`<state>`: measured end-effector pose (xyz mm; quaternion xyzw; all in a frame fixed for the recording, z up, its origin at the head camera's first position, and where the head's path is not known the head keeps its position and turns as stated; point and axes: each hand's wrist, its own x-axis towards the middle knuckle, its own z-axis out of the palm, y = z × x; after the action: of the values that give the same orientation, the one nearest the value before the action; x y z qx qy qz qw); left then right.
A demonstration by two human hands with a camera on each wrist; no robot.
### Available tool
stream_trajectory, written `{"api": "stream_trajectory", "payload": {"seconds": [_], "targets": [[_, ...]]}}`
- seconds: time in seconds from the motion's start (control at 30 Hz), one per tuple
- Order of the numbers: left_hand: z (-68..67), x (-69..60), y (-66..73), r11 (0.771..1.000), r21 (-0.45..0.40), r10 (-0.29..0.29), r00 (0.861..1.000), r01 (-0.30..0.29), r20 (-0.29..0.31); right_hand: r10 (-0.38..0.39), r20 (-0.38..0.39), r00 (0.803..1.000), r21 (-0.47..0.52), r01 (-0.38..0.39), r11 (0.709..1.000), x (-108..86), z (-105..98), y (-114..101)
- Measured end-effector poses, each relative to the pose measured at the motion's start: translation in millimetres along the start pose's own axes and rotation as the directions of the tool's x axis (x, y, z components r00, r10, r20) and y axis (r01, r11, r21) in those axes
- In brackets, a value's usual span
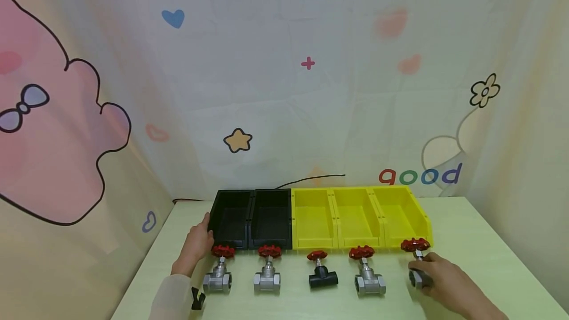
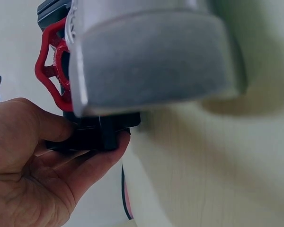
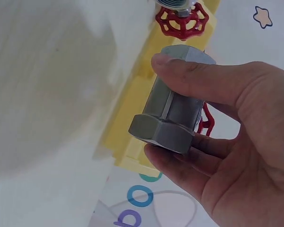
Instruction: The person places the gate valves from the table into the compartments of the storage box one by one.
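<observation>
Grip at right [image 1: 444, 278] pinches a silver metal valve [image 3: 168, 105] by its body, red spoked handwheel [image 1: 415, 245] clear ahead, while left grip [image 1: 196, 245] clasps a black plastic bin [image 1: 234, 192], apparently for steadiness.

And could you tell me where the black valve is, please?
In the head view, the black valve is just right of centre, between two silver valves, in front of the leftmost yellow bin.
</observation>
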<state>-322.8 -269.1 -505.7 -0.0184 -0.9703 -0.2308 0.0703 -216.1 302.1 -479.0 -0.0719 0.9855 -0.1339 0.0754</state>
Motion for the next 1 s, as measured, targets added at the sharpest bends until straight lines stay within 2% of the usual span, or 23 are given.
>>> {"api": "stream_trajectory", "payload": {"seconds": [0.37,0.5,0.77,1.0], "targets": [[1.4,0.5,-1.2,1.0,-0.011,-0.004,1.0,0.004,0.011,-0.024,-0.061,0.998,-0.071,0.019,0.997,-4.6,-24,-5],[0.4,0.9,-0.8,1.0,-0.015,-0.01,1.0,0.011,0.015,-0.057,-0.097,0.994,-0.093,0.048,0.995,-5.2,-32,-4],[0.3,0.4,-1.3,1.0,-0.018,-0.021,0.999,0.022,0.025,-0.154,-0.205,0.967,-0.125,0.13,0.984,-6.4,-47,-3],[1.1,0.5,-2.3,1.0,-0.02,-0.01,1.0,0.011,0.026,-0.211,-0.254,0.944,-0.138,0.181,0.974,-0.1,-60,-4]]}}
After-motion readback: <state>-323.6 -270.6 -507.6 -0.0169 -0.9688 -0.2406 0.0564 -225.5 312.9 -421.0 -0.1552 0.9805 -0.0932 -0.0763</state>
